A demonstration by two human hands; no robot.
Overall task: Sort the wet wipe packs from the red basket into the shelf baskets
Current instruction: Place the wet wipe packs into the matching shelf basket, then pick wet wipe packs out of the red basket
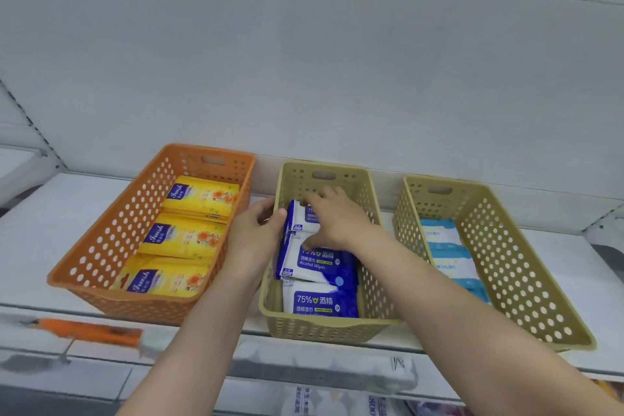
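Three perforated baskets stand in a row on a white shelf. The orange basket (101, 240) at the left holds yellow wipe packs (199, 196). The middle olive basket (369, 213) holds blue-and-white alcohol wipe packs (317, 263). My left hand (255, 233) grips that basket's left rim, thumb inside. My right hand (337, 216) reaches into it and lies on the rearmost alcohol pack (299, 216), fingers bent over its top. The right olive basket (499, 257) holds light-blue packs (442, 236). The red basket is out of view.
The white shelf (33, 246) has a back wall just behind the baskets. An orange price tag holder (91, 331) sits on the shelf's front edge at the left. Packaged goods (337, 398) lie on the lower shelf below.
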